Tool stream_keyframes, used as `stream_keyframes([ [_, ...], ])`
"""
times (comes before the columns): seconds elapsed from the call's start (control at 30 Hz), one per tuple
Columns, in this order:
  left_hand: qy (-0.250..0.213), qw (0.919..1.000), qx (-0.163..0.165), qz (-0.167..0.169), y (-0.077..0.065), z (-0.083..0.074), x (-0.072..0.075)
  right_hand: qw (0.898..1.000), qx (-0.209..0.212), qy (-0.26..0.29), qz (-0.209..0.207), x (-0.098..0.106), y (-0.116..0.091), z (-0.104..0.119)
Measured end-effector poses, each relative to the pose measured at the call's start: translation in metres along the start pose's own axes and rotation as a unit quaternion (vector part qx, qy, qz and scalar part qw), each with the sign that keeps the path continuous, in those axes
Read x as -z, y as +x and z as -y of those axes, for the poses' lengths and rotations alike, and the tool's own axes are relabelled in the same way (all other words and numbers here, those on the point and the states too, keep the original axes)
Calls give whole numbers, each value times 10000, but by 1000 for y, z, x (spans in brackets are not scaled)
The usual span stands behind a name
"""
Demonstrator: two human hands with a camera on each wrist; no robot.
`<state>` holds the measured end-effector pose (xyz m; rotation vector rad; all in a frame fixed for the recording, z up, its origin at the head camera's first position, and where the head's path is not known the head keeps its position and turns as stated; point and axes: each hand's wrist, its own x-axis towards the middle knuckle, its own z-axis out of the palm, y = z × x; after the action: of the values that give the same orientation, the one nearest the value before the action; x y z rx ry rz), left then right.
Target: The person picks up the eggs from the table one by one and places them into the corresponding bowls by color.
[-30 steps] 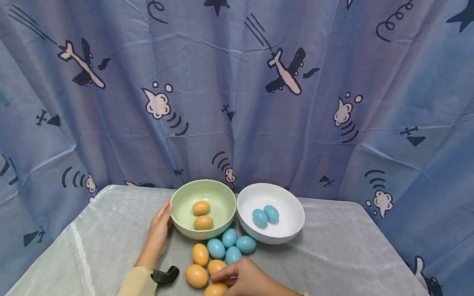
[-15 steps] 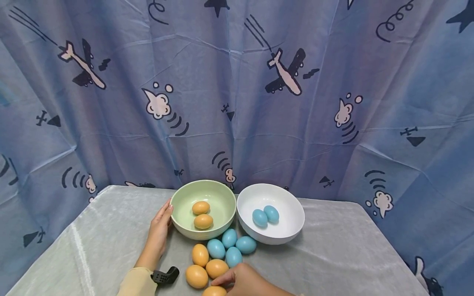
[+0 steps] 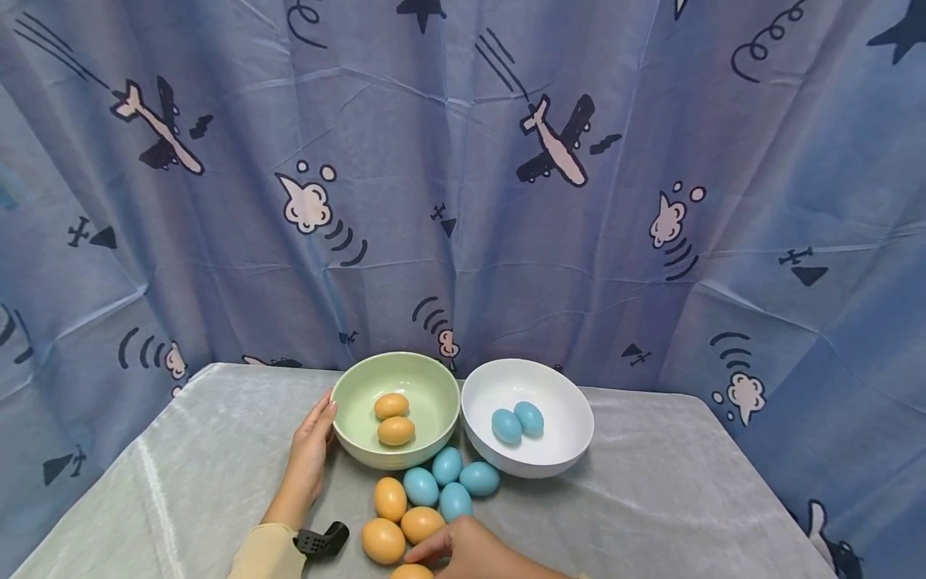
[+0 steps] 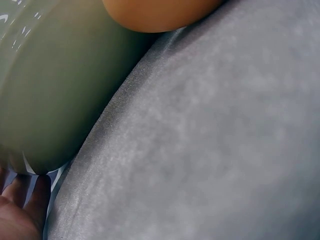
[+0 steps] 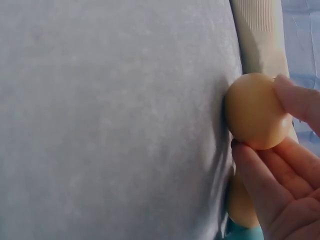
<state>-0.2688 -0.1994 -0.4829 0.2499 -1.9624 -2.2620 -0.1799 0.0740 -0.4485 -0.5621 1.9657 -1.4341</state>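
Note:
My right hand (image 3: 473,551) pinches an orange egg (image 5: 255,111) between thumb and fingers at the near edge of the head view. In the right wrist view, that egg is close over the grey cloth. My left hand (image 3: 311,450) rests with extended fingers against the left side of a light green bowl (image 3: 427,446). Inside the green bowl lie two orange eggs (image 3: 395,431). Two blue eggs (image 3: 506,426) are in the white bowl (image 3: 564,450) to its right. Between the bowls and my right hand, several blue eggs (image 3: 421,487) and orange eggs (image 3: 383,540) sit clustered on the table.
A grey velvety cloth covers the table (image 3: 673,498). Behind the bowls hangs a blue curtain (image 3: 463,241) printed with planes and clouds. A black band (image 3: 321,540) is around my left wrist, beside the egg cluster.
My right hand has shifted slightly left and nearer with the orange egg, drawing it away from the cluster. My left hand and both bowls have stayed in place.

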Motion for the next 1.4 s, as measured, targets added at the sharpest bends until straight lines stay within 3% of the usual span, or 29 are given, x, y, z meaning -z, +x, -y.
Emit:
stream_keyframes([
  [0.43, 29, 10000, 15, -30, 1, 0, 0, 9994, -266, -6, -210, -5, 3, 0],
  [0.8, -32, 10000, -7, -57, 0, 0, -1, 9993, 69, 40, -354, 6, 0, 19],
  [1.0, -54, 10000, -10, -67, 1, 1, -1, 9974, 455, -297, -473, 12, 4, 23],
  [1.4, -143, 9999, -84, -13, 1, 2, -1, 9937, 528, -641, -753, 24, 9, 41],
])
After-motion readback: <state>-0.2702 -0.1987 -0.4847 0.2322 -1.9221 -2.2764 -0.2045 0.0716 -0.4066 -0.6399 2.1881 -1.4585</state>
